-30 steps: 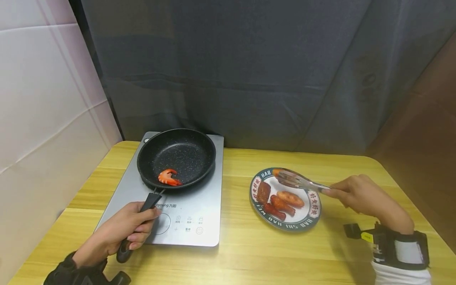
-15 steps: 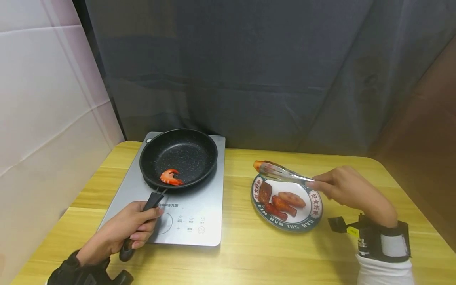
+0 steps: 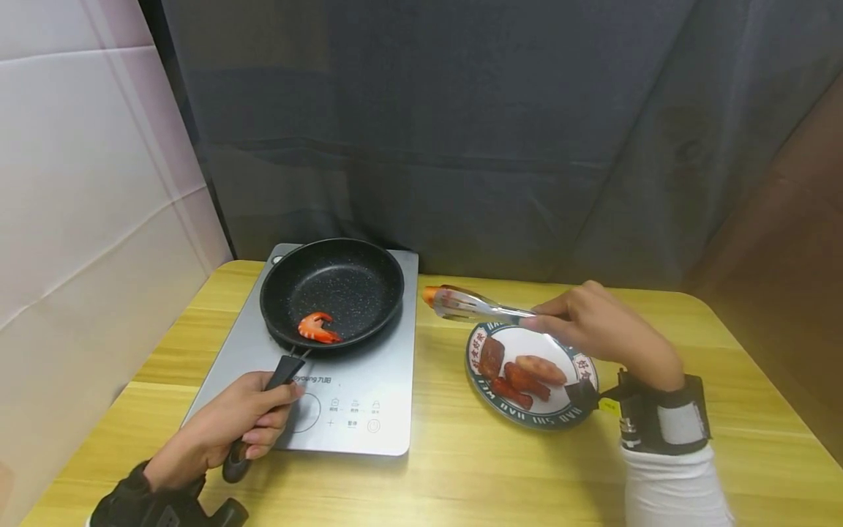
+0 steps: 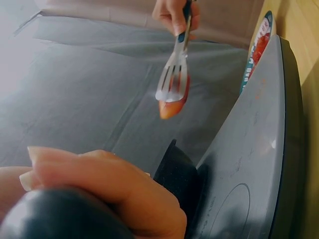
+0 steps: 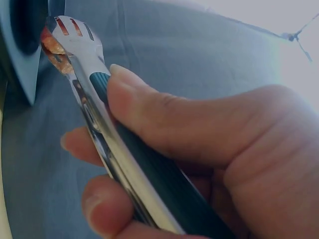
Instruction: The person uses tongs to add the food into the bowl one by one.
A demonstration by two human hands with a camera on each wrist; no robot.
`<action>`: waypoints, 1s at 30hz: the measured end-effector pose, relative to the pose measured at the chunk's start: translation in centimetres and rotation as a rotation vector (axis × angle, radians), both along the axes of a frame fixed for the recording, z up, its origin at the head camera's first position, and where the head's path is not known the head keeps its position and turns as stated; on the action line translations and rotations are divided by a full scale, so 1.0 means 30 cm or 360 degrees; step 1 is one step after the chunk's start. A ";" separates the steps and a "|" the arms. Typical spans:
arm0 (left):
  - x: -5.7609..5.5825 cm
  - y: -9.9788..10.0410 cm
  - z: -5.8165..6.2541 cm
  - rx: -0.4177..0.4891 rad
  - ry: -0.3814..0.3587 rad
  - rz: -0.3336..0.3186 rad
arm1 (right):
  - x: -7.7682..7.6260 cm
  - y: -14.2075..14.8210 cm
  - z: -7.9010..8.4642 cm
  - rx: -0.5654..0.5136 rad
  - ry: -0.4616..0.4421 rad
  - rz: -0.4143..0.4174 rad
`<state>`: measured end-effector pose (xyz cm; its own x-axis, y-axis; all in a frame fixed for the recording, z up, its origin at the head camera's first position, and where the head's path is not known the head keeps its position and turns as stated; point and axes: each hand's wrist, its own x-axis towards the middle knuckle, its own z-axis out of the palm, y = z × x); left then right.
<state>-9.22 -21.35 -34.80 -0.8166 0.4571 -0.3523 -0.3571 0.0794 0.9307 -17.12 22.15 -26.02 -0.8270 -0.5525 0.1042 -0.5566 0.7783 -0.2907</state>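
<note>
My left hand (image 3: 246,419) grips the black handle of a frying pan (image 3: 356,289), which sits on a silver induction cooker (image 3: 391,410). One orange shrimp (image 3: 319,328) lies in the pan near the handle side. In my right hand (image 3: 589,326) are metal tongs (image 3: 477,307), squeezed between thumb and fingers. Their slotted tips hold an orange-red piece of food (image 4: 172,109), raised between pan and plate; its kind is partly hidden by the tips. Below the right hand stands a plate (image 3: 549,419) with a wing (image 3: 541,369), two drumsticks (image 3: 527,380) and a brown meat piece (image 3: 491,356).
A yellow wood-grain table (image 3: 454,468) carries the cooker at left and the plate at right. Dark grey cloth (image 3: 461,146) hangs along the back edge, with a white panel (image 3: 99,183) on the left and a brown one (image 3: 777,234) on the right.
My right hand has moved left and away from me, carrying the tongs and orange-red food off the plate toward the pan. My left hand keeps its grip on the handle.
</note>
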 end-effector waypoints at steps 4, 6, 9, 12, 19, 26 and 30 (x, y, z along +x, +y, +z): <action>0.001 -0.001 -0.001 -0.0004 0.0002 0.0008 | -0.018 -0.065 0.027 -0.0003 -0.0026 0.0085; 0.002 -0.001 -0.001 0.0000 0.0001 0.0009 | -0.029 -0.097 0.039 -0.0010 -0.0024 0.0149; 0.002 0.000 -0.001 0.0005 0.0001 0.0010 | -0.049 -0.142 0.051 -0.0006 -0.0008 0.0248; 0.001 0.003 0.000 -0.0003 0.0006 0.0016 | -0.067 -0.183 0.058 -0.0001 -0.0004 0.0330; -0.001 0.005 0.002 -0.0026 0.0009 0.0024 | -0.102 -0.272 0.063 0.0061 -0.0093 0.0374; 0.002 0.006 0.003 -0.0012 0.0003 0.0019 | -0.130 -0.364 0.078 0.0155 -0.0146 0.0405; 0.001 0.009 0.000 -0.0005 0.0007 0.0016 | -0.144 -0.396 0.085 0.0217 -0.0197 0.0416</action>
